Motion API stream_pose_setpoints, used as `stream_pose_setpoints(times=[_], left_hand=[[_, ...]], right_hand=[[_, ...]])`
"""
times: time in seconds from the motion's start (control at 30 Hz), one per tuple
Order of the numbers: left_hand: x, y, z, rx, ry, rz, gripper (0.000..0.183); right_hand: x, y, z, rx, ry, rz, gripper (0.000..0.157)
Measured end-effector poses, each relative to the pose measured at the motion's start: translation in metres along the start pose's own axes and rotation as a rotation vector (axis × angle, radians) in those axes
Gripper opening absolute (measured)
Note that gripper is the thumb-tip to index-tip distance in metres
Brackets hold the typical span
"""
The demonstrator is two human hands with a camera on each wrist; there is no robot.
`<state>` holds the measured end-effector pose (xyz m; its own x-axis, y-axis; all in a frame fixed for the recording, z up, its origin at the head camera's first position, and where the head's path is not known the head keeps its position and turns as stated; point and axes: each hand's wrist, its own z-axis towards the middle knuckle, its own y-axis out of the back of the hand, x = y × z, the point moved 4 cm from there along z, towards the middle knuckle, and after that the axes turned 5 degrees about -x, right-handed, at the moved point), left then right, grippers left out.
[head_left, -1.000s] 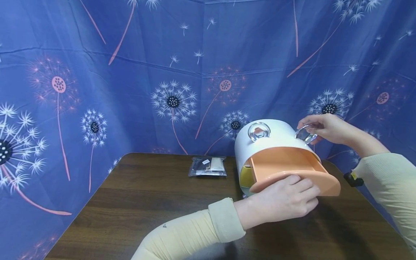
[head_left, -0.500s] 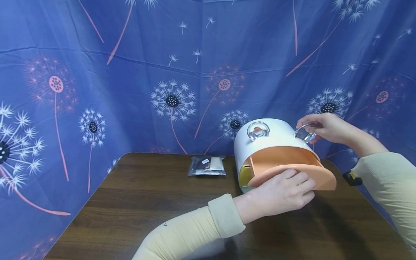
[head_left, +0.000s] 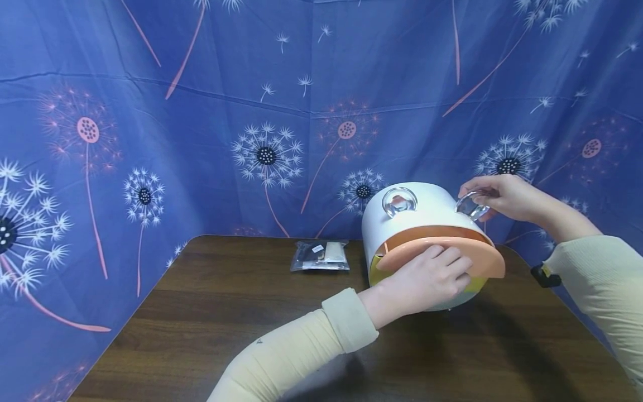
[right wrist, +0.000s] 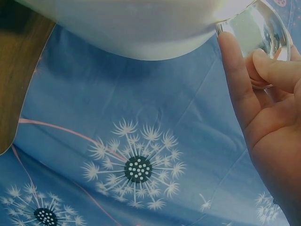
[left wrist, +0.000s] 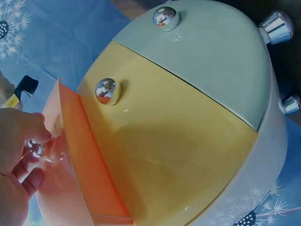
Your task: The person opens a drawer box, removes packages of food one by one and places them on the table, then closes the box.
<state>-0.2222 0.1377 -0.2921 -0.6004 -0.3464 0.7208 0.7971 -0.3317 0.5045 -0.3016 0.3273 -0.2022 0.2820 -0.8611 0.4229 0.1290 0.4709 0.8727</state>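
Note:
A white rounded drawer cabinet [head_left: 434, 195] stands at the right of the table in the head view. Its orange top drawer [head_left: 484, 259] sticks out a little way. My left hand [head_left: 427, 279] is at the drawer's front; in the left wrist view its thumb and fingers pinch a silver knob [left wrist: 35, 149]. Below that drawer are a yellow drawer [left wrist: 174, 136] and a pale green drawer [left wrist: 211, 66], both pushed in. On the cabinet's top right, my right hand [head_left: 514, 198] grips a shiny round ear [right wrist: 268, 35], thumb on its face.
A second silver ear [head_left: 400, 202] rises from the cabinet's top left. Left of the cabinet, a clear plastic packet [head_left: 320, 255] lies near the back edge of the brown wooden table [head_left: 241, 301]. A blue dandelion-print cloth [head_left: 216, 139] hangs behind.
My left hand has pushed the orange drawer back into the cabinet, so much less of its inside shows. The right hand has stayed on the ear.

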Motion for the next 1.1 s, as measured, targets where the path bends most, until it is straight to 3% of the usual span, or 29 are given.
stream_pose_setpoints(times=[0.97, 1.1], left_hand=[[0.015, -0.022, 0.004, 0.025, 0.044, -0.039, 0.033], [0.016, -0.022, 0.004, 0.0, 0.048, -0.025, 0.035]], right_hand=[[0.001, -0.001, 0.0, -0.018, -0.006, 0.024, 0.031], [0.001, -0.001, 0.0, -0.018, -0.005, 0.023, 0.031]])
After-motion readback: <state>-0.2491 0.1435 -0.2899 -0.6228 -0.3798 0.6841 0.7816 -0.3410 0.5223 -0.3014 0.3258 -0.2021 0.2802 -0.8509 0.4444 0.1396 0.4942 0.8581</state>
